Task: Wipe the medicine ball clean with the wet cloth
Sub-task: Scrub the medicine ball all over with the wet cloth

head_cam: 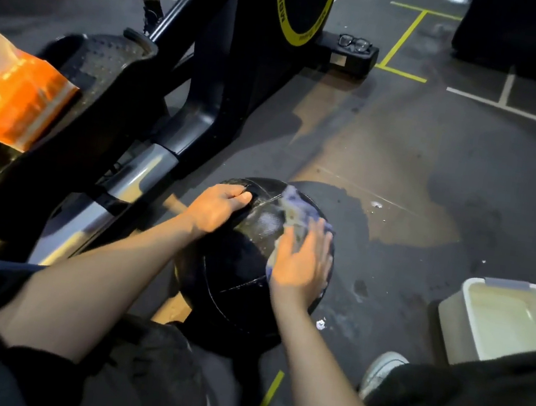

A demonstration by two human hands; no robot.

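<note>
1. Position: the medicine ball (237,267) sits on the dark gym floor (438,158) directly in front of the crouched person, just beside the base of the exercise machine (185,95); a wet patch spreads over the floor beyond and to the right of it.
2. Left hand (216,207): rests on the upper left of the ball with fingers curled over the top, apparently bracing it; whether they hook a seam cannot be told.
3. Right hand (300,266): lies flat on the ball's right side, fingers extended and spread, pressing the wet cloth (296,212) against the surface; the cloth bunches out beyond the fingertips and is blurred.
4. Status: the panel between the 2 hands shines wet; the near lower face looks duller, so wiping is judged partly done.
5. Supply: a white basin (501,321) stands on the floor to the right, near the ball.
6. Risks: the round, wet ball could roll if the left hand eases off; a flat palm does not pinch the cloth, so it may slide free; water underfoot may cause slipping; a wide sweep could knock the basin.
</note>
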